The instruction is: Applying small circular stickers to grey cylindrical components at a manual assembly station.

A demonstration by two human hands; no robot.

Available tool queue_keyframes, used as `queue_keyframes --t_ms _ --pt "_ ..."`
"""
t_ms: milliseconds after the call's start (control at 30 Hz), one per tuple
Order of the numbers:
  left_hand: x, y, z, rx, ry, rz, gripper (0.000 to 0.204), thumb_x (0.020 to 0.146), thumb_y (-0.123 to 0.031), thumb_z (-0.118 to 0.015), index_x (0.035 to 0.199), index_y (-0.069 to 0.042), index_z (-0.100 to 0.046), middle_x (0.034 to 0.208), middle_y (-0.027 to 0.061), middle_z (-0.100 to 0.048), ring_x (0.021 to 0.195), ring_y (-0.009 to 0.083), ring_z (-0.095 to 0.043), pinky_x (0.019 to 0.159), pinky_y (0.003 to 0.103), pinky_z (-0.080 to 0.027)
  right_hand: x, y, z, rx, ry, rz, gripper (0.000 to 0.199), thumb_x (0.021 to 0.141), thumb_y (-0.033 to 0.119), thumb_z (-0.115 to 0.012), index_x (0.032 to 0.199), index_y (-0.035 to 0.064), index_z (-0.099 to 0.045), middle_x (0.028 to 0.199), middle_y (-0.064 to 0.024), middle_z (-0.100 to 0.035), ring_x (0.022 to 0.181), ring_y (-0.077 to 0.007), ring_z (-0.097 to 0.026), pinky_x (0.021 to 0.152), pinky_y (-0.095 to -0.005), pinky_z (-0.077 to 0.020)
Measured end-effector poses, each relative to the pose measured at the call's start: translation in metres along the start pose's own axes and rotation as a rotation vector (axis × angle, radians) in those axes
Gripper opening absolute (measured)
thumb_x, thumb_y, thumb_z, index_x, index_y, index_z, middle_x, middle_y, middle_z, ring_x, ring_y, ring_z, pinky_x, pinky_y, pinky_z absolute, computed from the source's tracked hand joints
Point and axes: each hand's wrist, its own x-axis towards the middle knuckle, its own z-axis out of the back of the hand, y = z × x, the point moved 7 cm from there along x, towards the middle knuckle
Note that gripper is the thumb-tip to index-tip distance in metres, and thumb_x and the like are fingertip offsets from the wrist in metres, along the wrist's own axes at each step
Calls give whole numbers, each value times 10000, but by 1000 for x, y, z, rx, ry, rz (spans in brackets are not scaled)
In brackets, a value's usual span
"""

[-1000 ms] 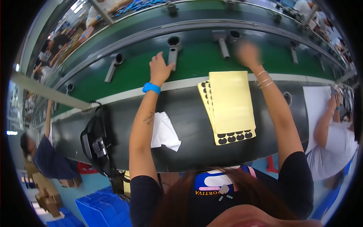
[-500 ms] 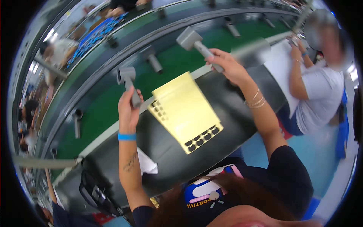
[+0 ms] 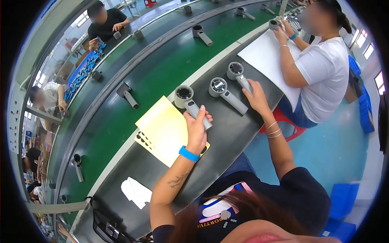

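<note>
My left hand point(image 3: 196, 131) is wrapped round the handle of a grey handheld fan point(image 3: 184, 94), whose round slotted head points up and away. Its handle is over the edge of some yellow sticker sheets point(image 3: 164, 123) with black stickers along the edges. My right hand point(image 3: 256, 96) grips the handle of a second handheld fan point(image 3: 235, 71), close to the black table point(image 3: 221, 139). Between them a third grey fan point(image 3: 233, 100) lies on the table, its handle slanting toward me. Whether the two held fans touch the table I cannot tell.
Beyond the table runs a green conveyor point(image 3: 162, 75) with several grey fan bodies. A co-worker in white point(image 3: 320, 65) sits at the right by a white sheet point(image 3: 265, 56). A white crumpled cloth or paper point(image 3: 137, 192) and a black bag point(image 3: 107, 227) are at left.
Both hands have come down from above the conveyor's near edge to the table at the right, each still holding its fan. The view has swung right, and the third fan now shows clearly.
</note>
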Motion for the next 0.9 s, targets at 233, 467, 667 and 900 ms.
queue_keyframes --t_ms 233,467,667,900 --pt "4 25 -1 -179 -102 100 297 911 -190 -588 1034 -68 -346 863 101 -533 773 199 -561 743 353 -494 -38 62 6 -47 -54 214 537 809 158 -656 1291 46 -446 1193 -173 -494 1104 -333 -477 919 -385 -386" --pt "16 44 -5 48 -56 70 339 910 -217 -611 1074 -86 -346 1058 73 -470 960 179 -521 846 374 -453 -39 69 -23 -19 82 177 502 814 79 -617 1285 46 -445 1140 -159 -517 1064 -332 -489 902 -391 -385" --pt "22 55 -36 45 65 160 447 884 -138 -636 1146 -50 -283 1134 114 -450 1041 200 -501 898 395 -454 -21 59 -29 -15 -19 176 501 818 60 -606 1289 48 -436 1130 -140 -515 1031 -305 -495 860 -390 -381" --pt "23 58 -38 -180 107 258 317 914 -144 -573 1129 -51 -358 1134 113 -477 1060 227 -519 976 380 -428 -33 77 2 174 -74 211 302 835 81 -604 1136 57 -599 1113 -130 -594 1025 -281 -574 894 -353 -416"
